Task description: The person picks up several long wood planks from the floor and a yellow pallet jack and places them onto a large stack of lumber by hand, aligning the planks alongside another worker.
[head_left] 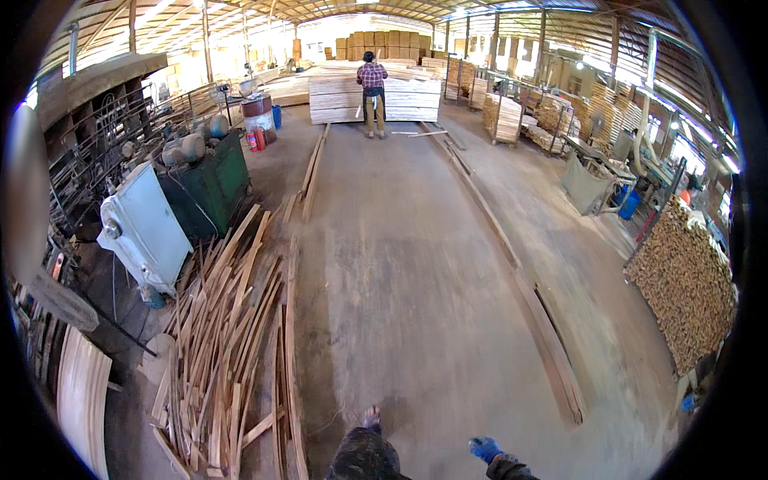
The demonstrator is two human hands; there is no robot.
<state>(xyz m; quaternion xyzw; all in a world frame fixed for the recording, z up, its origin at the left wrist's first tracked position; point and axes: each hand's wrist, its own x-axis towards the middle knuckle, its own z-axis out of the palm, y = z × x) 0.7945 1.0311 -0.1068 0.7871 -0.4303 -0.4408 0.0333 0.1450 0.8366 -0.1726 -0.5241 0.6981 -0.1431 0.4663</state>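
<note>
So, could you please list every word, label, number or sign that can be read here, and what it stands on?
No text can be read in this view.
Red cylinders: any marks are too small to read.
Drum: too small and blurred to tell.
Pale cabinet: no lettering can be made out.
Gloved right hand: no lettering can be made out.

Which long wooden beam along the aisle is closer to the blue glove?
The right-side beam; the left-side beam is farther from the glove, beside the jumbled sticks.
</note>
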